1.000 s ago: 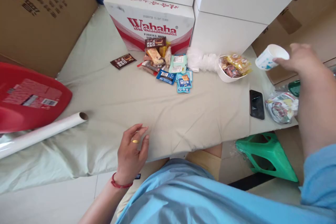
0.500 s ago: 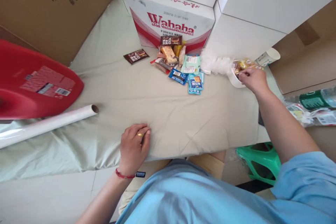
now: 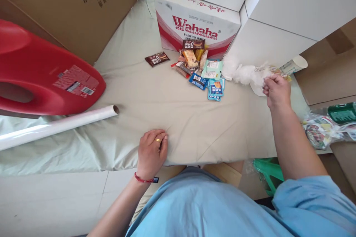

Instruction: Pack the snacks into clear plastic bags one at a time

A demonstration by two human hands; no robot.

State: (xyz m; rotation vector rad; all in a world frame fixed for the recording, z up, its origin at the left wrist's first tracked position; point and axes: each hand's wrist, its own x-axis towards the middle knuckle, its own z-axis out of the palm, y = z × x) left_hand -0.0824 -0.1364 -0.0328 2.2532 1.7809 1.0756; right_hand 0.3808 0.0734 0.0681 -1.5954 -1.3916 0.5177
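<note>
My right hand [image 3: 278, 90] is closed in a pinch on the edge of a thin white plastic bag [image 3: 244, 73], at the white bowl [image 3: 258, 89] on the right. The bag spreads over much of the bowl, hiding most of what lies inside; some yellowish wrapping shows behind my fingers. On the cloth at the table's front edge rests my left hand [image 3: 152, 150], its fingers curled in and holding nothing that I can see. Wrapped snacks [image 3: 191, 61] lie heaped left of the bag, with blue snack packets [image 3: 215, 88] in front.
A brown cocoa snack packet [image 3: 157, 59] lies apart from the heap. Behind stands a Wahaha carton [image 3: 194, 26]. A red jug [image 3: 47, 74] and a white roll [image 3: 61, 127] occupy the left. On the right are a paper cup [image 3: 294, 64] and a bottle in plastic [image 3: 342, 113].
My right hand has drawn the white plastic bag rightward over the bowl, covering packets that showed before. The whole view has shifted, while my left hand stays on the cloth.
</note>
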